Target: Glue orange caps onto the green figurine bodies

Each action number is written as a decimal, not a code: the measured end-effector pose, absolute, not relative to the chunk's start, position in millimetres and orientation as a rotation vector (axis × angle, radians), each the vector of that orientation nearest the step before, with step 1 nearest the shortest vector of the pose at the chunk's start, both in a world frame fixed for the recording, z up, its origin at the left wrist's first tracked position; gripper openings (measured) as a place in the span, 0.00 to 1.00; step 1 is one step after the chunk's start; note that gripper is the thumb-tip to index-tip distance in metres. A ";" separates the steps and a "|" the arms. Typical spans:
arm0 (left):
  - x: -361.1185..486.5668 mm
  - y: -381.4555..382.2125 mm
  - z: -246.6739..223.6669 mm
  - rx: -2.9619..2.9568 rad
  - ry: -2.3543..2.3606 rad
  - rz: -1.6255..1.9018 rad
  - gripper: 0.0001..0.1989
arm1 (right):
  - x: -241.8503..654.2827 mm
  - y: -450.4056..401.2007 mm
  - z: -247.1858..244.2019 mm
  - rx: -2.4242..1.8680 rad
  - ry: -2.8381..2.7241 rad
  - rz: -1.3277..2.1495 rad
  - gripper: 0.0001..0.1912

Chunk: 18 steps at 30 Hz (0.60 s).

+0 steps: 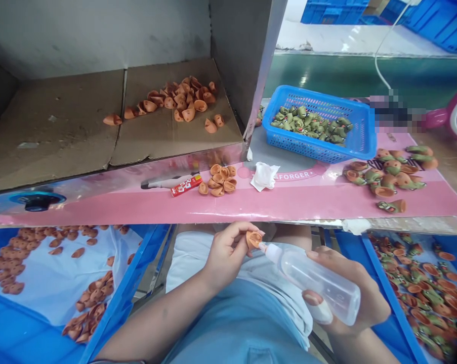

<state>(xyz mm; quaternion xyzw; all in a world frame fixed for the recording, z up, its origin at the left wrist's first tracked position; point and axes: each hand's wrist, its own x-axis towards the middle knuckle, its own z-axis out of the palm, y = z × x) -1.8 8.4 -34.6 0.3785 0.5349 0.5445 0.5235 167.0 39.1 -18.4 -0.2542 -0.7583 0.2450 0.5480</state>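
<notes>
Cabinet: the big grey metal box (99,35), open at the front; on its brown cardboard floor (53,126) lies a loose heap of small orange cup-shaped pieces (188,114).
Surface: the long pink printed surface (137,208) in front of me, running on to the right of the cabinet.
Left crate: a blue plastic crate (8,316) below the surface, lined with white cloth (53,283); more orange cups sit on it in clusters.
Right crate: a blue plastic crate (385,288), crowded with green-and-orange pieces (437,298).
Basket: a blue perforated plastic basket (312,150) on the surface, its bottom covered with small green pieces (307,124).
Bottle: a translucent plastic squeeze bottle (307,273) with a white collar, tilted nozzle-first towards my left; I can't tell how full it is.
Right hand: my right hand (349,283) is wrapped round the bottle.
Left hand: my left hand (228,255) pinches one orange cup (253,239).
Held cup: above my lap, hollow facing the bottle, the nozzle at its opening.
</notes>
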 end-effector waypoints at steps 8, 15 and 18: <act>-3.0 8.6 -39.0 0.886 1.276 1.307 0.05 | 164.7 40.7 -15.4 -0.584 -1.816 0.579 0.26; -4.9 11.6 -41.6 0.839 1.272 1.307 0.05 | 166.5 40.6 -15.9 -0.604 -1.813 0.586 0.24; -5.3 12.6 -41.8 0.811 1.276 1.311 0.05 | 168.2 40.5 -16.2 -0.633 -1.817 0.594 0.23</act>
